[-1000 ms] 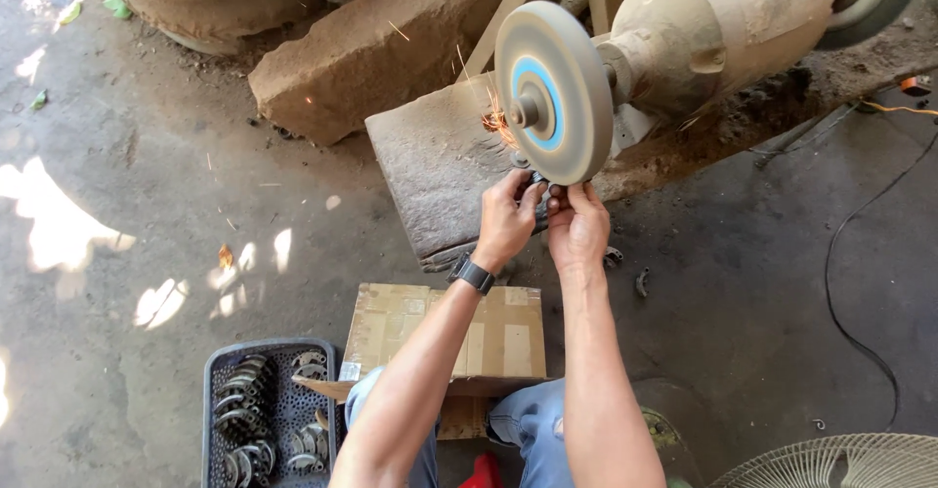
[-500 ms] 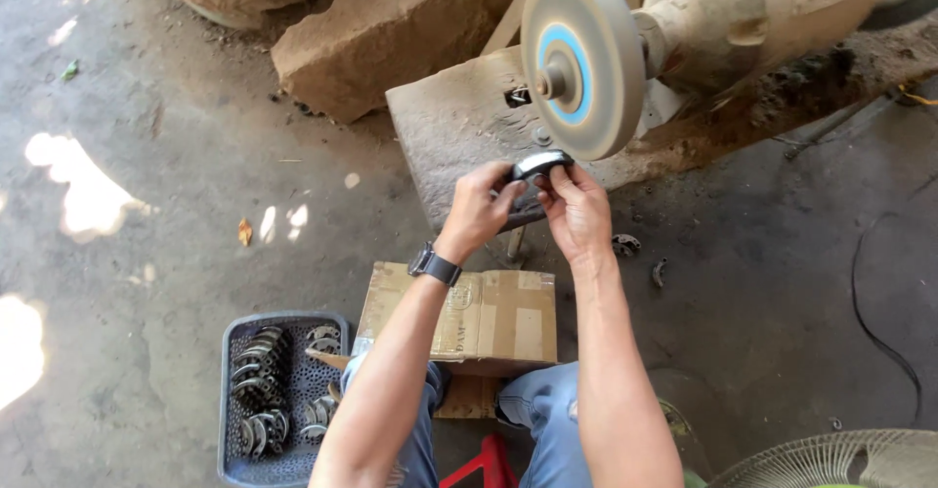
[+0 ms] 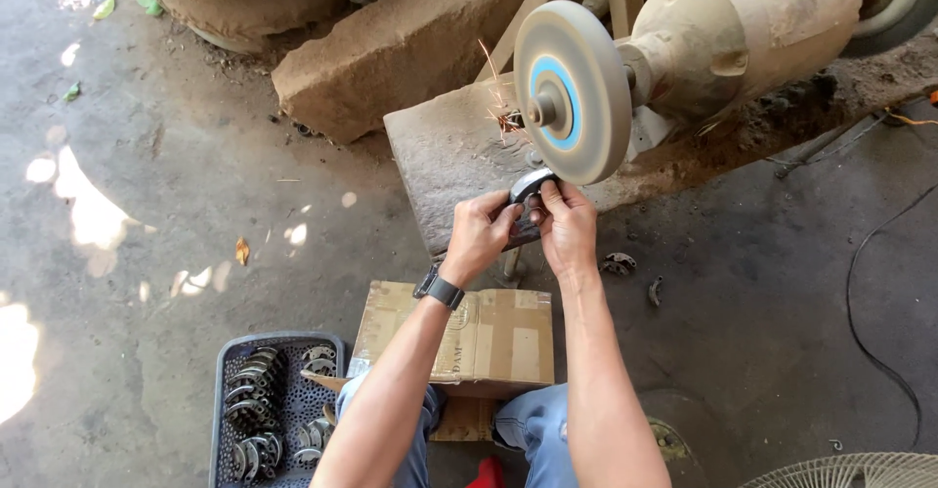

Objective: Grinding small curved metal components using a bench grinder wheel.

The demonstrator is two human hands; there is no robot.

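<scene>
My left hand (image 3: 481, 234) and my right hand (image 3: 567, 222) both grip a small curved dark metal part (image 3: 530, 185) and press it up against the lower rim of a spinning grey grinding wheel (image 3: 575, 89) with a blue centre. Sparks (image 3: 496, 107) fly off to the left of the wheel. The wheel sits on the shaft of a dusty beige motor (image 3: 752, 29). I wear a black watch (image 3: 440, 289) on my left wrist.
A stone block (image 3: 459, 166) lies under the wheel and a larger rock (image 3: 401, 48) behind it. A cardboard box (image 3: 489, 337) rests by my knees. A dark plastic basket (image 3: 227, 400) at lower left holds several curved metal parts. A black cable (image 3: 860, 283) and fan grille (image 3: 850, 470) lie right.
The part was held just below the wheel; now it touches the rim and sparks fly. My view has shifted slightly.
</scene>
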